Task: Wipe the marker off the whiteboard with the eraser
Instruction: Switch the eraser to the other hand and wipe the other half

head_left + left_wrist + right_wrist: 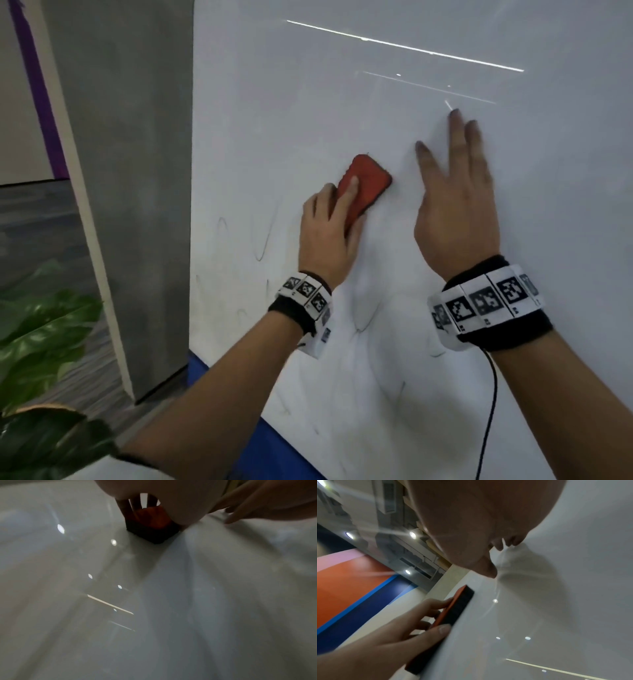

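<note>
Eraser, red with a dark felt underside, lay flat against the whiteboard at the centre of the head view, gripped by the left hand, fingers on top, thumb along its edge. Right hand pressed flat on the board just right of it, fingers spread. Faint marker strokes remained at lower left.

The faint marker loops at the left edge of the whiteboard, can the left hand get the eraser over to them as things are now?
Probably yes. The left hand already presses the red eraser flat on the whiteboard, and the marker loops lie just to its left with bare board between. The right hand rests on the opposite side.
</note>
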